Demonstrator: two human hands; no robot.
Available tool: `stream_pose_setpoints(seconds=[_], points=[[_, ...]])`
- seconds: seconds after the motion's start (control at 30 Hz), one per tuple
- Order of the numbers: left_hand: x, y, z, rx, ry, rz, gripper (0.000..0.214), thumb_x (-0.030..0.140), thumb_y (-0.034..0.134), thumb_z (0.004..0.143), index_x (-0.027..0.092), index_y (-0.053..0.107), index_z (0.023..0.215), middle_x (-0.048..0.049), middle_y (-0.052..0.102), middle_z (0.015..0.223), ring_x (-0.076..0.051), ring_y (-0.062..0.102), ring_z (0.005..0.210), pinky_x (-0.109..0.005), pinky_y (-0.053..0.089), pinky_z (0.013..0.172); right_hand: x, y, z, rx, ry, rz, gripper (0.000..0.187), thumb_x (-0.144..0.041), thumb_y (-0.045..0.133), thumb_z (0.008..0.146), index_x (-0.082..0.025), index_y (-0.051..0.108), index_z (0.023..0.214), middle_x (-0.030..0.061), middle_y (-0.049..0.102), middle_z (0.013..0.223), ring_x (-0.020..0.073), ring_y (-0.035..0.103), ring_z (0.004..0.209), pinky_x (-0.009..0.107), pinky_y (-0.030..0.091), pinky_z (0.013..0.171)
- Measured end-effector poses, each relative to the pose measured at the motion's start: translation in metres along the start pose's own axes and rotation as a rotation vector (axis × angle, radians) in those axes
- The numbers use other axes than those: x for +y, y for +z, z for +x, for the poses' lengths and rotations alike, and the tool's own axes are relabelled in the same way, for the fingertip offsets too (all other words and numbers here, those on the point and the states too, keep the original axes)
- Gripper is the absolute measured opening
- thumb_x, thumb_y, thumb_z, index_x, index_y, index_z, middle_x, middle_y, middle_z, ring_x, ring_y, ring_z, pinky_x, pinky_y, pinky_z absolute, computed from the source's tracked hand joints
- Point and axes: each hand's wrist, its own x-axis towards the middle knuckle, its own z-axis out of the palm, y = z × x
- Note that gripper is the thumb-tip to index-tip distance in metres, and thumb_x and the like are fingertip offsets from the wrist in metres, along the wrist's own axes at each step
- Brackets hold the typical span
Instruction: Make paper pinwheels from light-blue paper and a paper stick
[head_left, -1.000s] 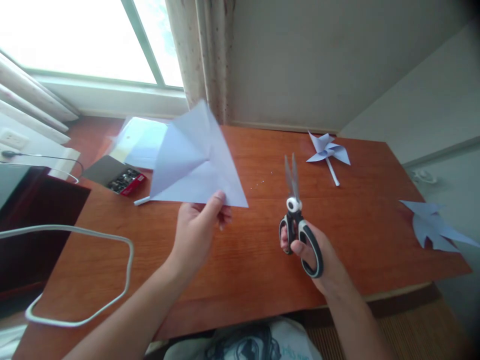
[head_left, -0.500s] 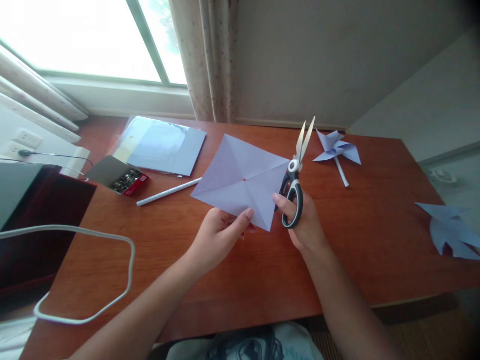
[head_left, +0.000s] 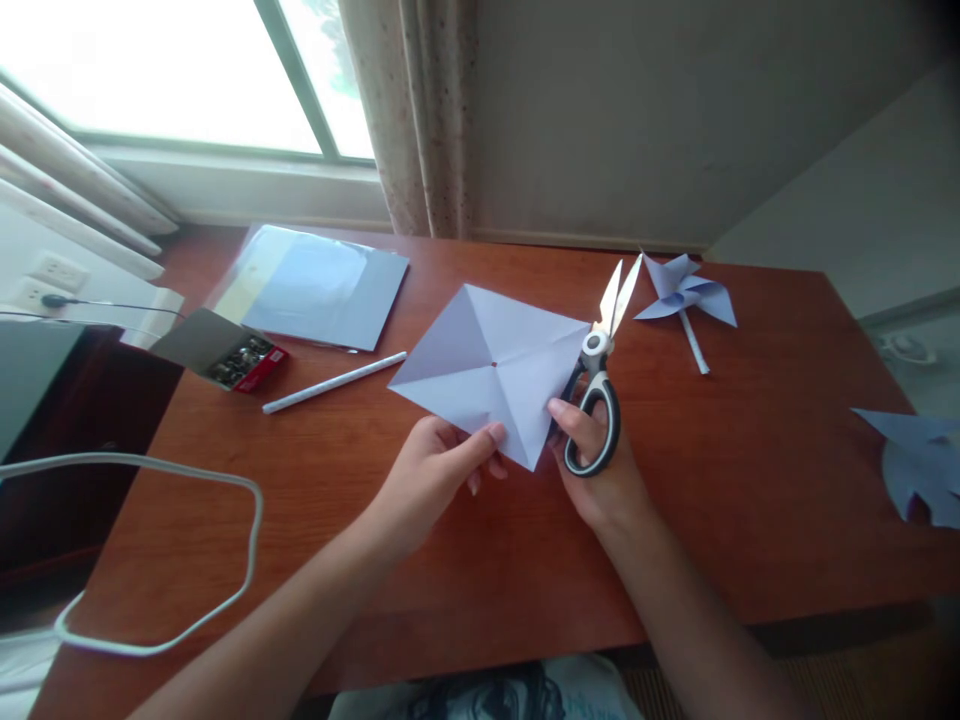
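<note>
My left hand [head_left: 435,470] pinches the near edge of a pale blue square of paper [head_left: 487,365], creased along both diagonals and held just above the wooden desk [head_left: 465,540]. My right hand [head_left: 600,470] grips black-handled scissors [head_left: 600,370] by the loops. The blades are parted and point up and away, right at the paper's right corner. My right thumb touches the paper's lower right edge.
A finished blue paper pinwheel [head_left: 684,290] lies at the back right. Cut blue paper [head_left: 915,460] sits at the right edge. A white rolled stick [head_left: 334,382], a red box of pins [head_left: 244,360], a sleeve of blue sheets [head_left: 322,285] and a white cable [head_left: 150,540] lie to the left.
The paper came down from a raised tilt to lie nearly flat between my hands. My right hand carried the scissors left to the paper's right corner, with the blades now parted.
</note>
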Motion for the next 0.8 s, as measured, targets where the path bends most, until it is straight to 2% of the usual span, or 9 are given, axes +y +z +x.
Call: stream_pose_setpoints(seconds=[0.17, 0.43, 0.57, 0.7, 0.8], points=[[0.001, 0.000, 0.000, 0.095, 0.058, -0.068, 0.029, 0.036, 0.076, 0.081, 0.013, 0.070, 0.064, -0.0055, 0.069, 0.057, -0.009, 0.051, 0.047, -0.019, 0.037, 0.045, -0.004, 0.000, -0.001, -0.029, 0.056, 0.094, 0.018, -0.029, 0.070, 0.080, -0.024, 0.059, 0.093, -0.0023, 0.056, 0.077, 0.0147, 0.053, 0.067, 0.027, 0.046, 0.061], [0.001, -0.001, -0.001, 0.128, 0.103, -0.001, 0.026, 0.035, 0.074, 0.082, 0.013, 0.071, 0.068, -0.0059, 0.071, 0.061, -0.011, 0.056, 0.050, -0.020, 0.042, 0.047, -0.008, -0.001, -0.004, -0.047, 0.094, 0.051, 0.014, -0.029, 0.071, 0.084, -0.024, 0.061, 0.093, -0.0016, 0.062, 0.079, 0.0157, 0.059, 0.072, 0.027, 0.050, 0.065], [0.005, -0.011, 0.002, 0.250, 0.188, 0.047, 0.026, 0.034, 0.076, 0.081, 0.013, 0.069, 0.068, -0.0037, 0.071, 0.061, -0.010, 0.056, 0.049, -0.020, 0.043, 0.048, -0.015, -0.001, -0.011, -0.061, 0.095, -0.018, 0.018, -0.036, 0.073, 0.087, -0.021, 0.063, 0.090, 0.0008, 0.067, 0.079, 0.0151, 0.062, 0.071, 0.027, 0.051, 0.064], [0.014, -0.026, 0.004, 0.398, 0.314, 0.046, 0.023, 0.033, 0.077, 0.082, 0.014, 0.069, 0.071, -0.0024, 0.071, 0.064, -0.011, 0.059, 0.054, -0.021, 0.045, 0.051, -0.020, 0.001, -0.018, -0.175, 0.131, -0.158, 0.033, -0.049, 0.073, 0.086, -0.020, 0.059, 0.084, 0.0013, 0.064, 0.072, 0.0138, 0.058, 0.061, 0.027, 0.048, 0.058], [0.019, -0.034, 0.005, 0.482, 0.385, 0.010, 0.022, 0.031, 0.076, 0.081, 0.014, 0.069, 0.071, -0.0020, 0.070, 0.064, -0.012, 0.061, 0.055, -0.022, 0.045, 0.051, -0.023, 0.003, -0.022, -0.303, 0.174, -0.187, 0.042, -0.059, 0.070, 0.084, -0.021, 0.055, 0.087, 0.0015, 0.060, 0.078, 0.0146, 0.057, 0.066, 0.029, 0.048, 0.063]])
